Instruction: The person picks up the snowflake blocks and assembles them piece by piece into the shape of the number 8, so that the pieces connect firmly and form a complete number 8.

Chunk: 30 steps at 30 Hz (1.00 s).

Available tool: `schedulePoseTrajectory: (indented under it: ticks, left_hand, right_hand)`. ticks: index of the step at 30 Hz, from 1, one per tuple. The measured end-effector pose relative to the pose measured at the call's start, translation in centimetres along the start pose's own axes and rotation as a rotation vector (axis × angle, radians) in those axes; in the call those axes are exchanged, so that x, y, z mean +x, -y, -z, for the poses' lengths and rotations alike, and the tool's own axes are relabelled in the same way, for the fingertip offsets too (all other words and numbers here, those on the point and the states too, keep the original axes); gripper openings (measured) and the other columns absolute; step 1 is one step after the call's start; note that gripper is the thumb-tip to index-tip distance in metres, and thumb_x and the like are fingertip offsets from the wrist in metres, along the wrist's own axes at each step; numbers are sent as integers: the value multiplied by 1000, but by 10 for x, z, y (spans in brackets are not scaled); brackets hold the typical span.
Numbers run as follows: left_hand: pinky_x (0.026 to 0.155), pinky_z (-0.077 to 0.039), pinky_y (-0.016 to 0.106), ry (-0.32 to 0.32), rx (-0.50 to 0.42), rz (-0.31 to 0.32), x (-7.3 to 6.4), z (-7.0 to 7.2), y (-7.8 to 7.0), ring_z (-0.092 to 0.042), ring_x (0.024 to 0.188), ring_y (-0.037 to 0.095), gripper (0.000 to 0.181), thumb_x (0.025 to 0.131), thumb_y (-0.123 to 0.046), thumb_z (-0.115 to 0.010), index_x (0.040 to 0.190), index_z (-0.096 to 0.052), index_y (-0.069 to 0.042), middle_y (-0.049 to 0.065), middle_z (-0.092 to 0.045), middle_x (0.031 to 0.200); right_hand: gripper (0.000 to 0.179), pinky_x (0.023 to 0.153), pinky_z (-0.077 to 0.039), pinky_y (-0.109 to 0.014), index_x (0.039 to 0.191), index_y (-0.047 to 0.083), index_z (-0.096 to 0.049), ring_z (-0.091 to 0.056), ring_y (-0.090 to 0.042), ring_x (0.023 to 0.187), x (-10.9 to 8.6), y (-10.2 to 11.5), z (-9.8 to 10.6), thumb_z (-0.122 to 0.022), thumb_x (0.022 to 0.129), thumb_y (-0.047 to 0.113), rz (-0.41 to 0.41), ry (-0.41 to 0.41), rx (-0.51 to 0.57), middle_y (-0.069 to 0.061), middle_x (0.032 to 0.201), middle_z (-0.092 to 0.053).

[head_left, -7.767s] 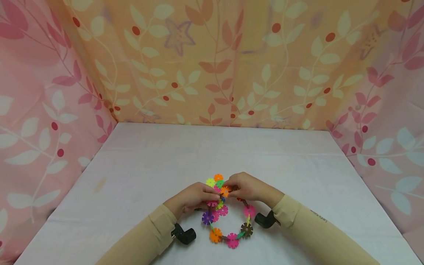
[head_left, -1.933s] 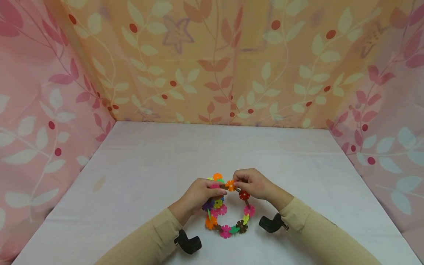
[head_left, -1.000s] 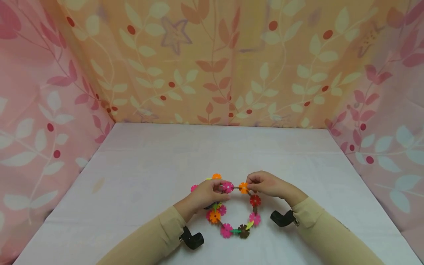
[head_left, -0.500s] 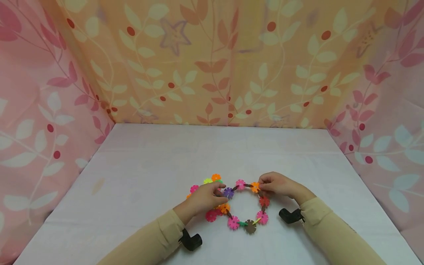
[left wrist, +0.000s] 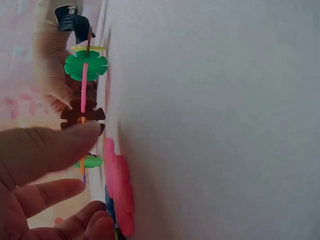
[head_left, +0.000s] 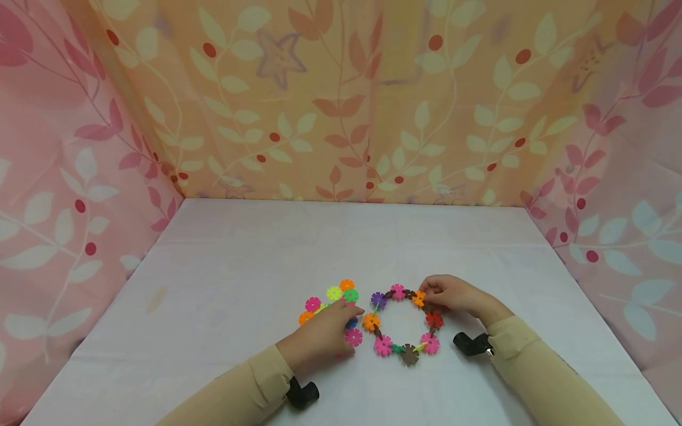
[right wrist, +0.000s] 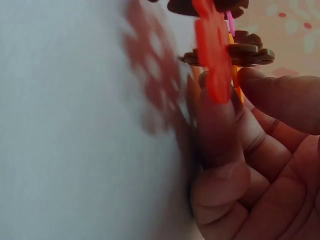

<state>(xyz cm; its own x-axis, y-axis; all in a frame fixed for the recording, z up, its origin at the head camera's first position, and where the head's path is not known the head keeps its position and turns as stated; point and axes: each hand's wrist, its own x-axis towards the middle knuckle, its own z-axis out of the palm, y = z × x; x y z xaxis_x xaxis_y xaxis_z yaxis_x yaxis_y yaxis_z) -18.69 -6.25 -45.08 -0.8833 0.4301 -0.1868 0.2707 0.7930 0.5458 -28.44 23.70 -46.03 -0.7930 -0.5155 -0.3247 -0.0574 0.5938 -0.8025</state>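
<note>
A ring of notched plastic interlocking discs, joined edge to edge in several colours, lies right of centre in the head view. My right hand pinches its orange disc at the upper right between thumb and fingers. Close beside that grip, a red disc of the ring stands on edge in the right wrist view. Left of the ring, my left hand spreads its thumb and fingers and holds nothing. It hovers over a group of loose discs, partly hiding them; a pink disc shows below its fingers.
White cloth covers the table, which stretches back to a leaf-patterned orange curtain. Pink patterned curtains hang on both sides. A black wrist camera juts from the left sleeve, and another from the right.
The ring has moved right, away from the loose discs, and spread into a rounder shape with the right hand pulling it. My left hand has let go of the ring and drawn back leftward.
</note>
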Motion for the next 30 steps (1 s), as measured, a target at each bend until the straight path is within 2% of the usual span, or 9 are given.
schedulePoseTrajectory:
  ticks: [2, 5, 11, 15, 18, 21, 24, 27, 30]
  left_hand:
    - [81, -48, 27, -6, 59, 2, -2, 0, 0, -50, 108, 18, 63, 70, -15, -76, 128, -51, -16, 2, -50, 119]
    - [68, -48, 19, -15, 84, 4, -4, 2, 0, -50, 93, 13, 58, 72, -10, -73, 127, -53, -15, 2, -49, 110]
    - [47, -43, 20, -28, 24, 91, -3, 7, 5, -48, 82, 11, 54, 79, 1, -60, 129, -52, -16, 1, -45, 108]
    - [54, -43, 21, -42, 75, 80, 1, 7, 8, -48, 75, 10, 39, 81, -14, -66, 119, -59, -16, -1, -47, 101]
    - [61, -43, 20, -38, 126, 18, 5, 3, 6, -47, 74, 9, 36, 75, -33, -73, 104, -62, -16, -4, -47, 92]
    - [58, -42, 21, -26, 153, -3, 8, -1, 3, -45, 71, 9, 37, 69, -41, -77, 92, -60, -17, -6, -44, 83]
    - [52, -39, 21, -24, 192, 7, 9, -1, -1, -44, 68, 10, 32, 70, -36, -77, 87, -57, -18, -6, -43, 78]
    - [53, -39, 21, -31, 225, 4, 9, 0, -3, -44, 66, 11, 26, 73, -30, -76, 85, -56, -17, -5, -43, 76]
    - [55, -39, 22, -39, 236, -13, 10, 2, -1, -44, 67, 11, 24, 73, -26, -75, 81, -55, -16, -6, -44, 73]
  right_hand:
    - [11, 56, -39, -25, 98, 4, -60, -45, -15, 59, 3, 2, -2, -57, 89, 11, 22, -12, -11, -3, 68, -53]
    - [12, 58, -40, -26, 100, 7, -59, -45, -16, 61, 8, 4, -4, -56, 90, 11, 19, -45, -46, -3, 68, -53]
    - [24, 67, -46, -30, 113, 10, -56, -52, -20, 73, 16, 14, -5, -50, 91, 4, 19, -74, -100, -6, 86, -60]
    - [32, 82, -47, -41, 123, 9, -51, -54, -28, 97, 15, 21, -6, -50, 92, 6, 79, -84, -186, -13, 114, -55]
    - [32, 90, -42, -48, 124, 7, -50, -50, -33, 108, 10, 29, -9, -53, 92, 11, 151, -138, -294, -13, 123, -50]
    - [23, 88, -43, -47, 112, 7, -58, -52, -29, 102, 5, 41, -18, -58, 89, 12, 246, -168, -399, -8, 112, -56]
    - [16, 80, -44, -39, 97, 10, -63, -53, -21, 90, 1, 54, -32, -66, 83, 18, 351, -98, -507, 0, 95, -60]
    - [24, 73, -40, -35, 90, 17, -65, -47, -14, 86, -4, 63, -48, -74, 75, 31, 392, -16, -635, 9, 89, -59]
    - [32, 73, -34, -34, 88, 22, -66, -43, -11, 90, -8, 66, -61, -78, 67, 42, 394, 18, -717, 13, 88, -57]
